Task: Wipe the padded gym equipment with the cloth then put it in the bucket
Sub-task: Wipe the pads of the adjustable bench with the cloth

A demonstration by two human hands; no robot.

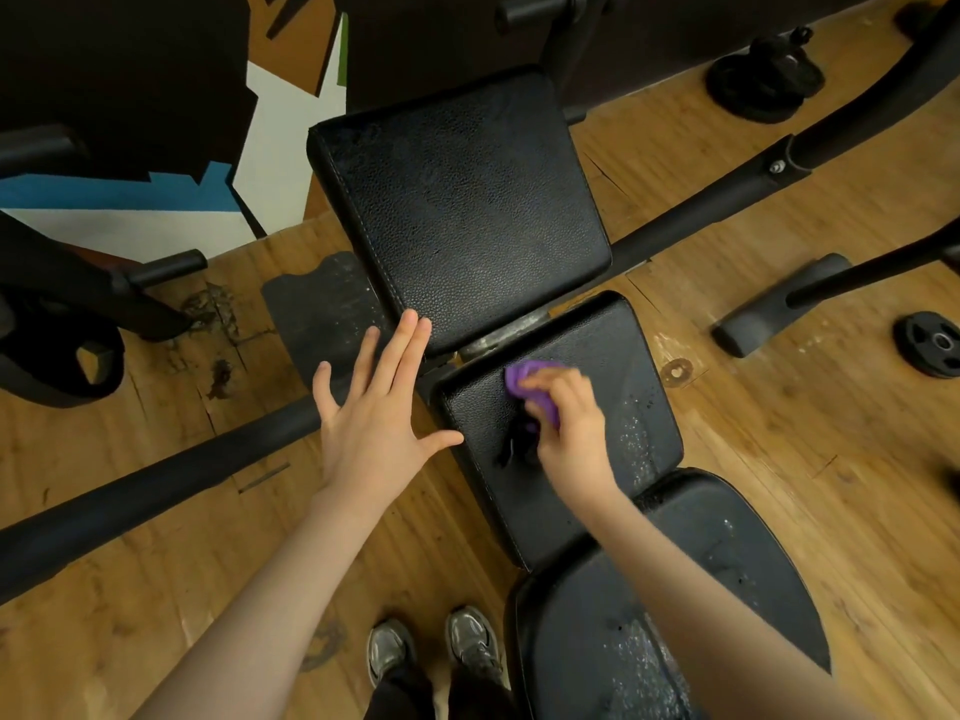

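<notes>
Leftmost, the left hand [376, 407] is spread flat with all 5 fingers apart and grasps nothing; whether it touches the gear below or only hovers over it, I cannot tell. It looks placed there for balance or to keep clear of the wiping. Just beyond its fingertips sits the large back pad [457, 200], which looks mostly dry. To the right, the right hand [566, 423] is clenched around a bunched purple cloth [524, 379], pressing it onto the middle pad [623, 387]; bunching likely gives firmer pressure. Right of that hand the pad shows speckled droplets or residue, so wiping seems unfinished. Nearer the body than that hand, the seat pad [727, 563] carries similar speckles. No bucket is in view.
</notes>
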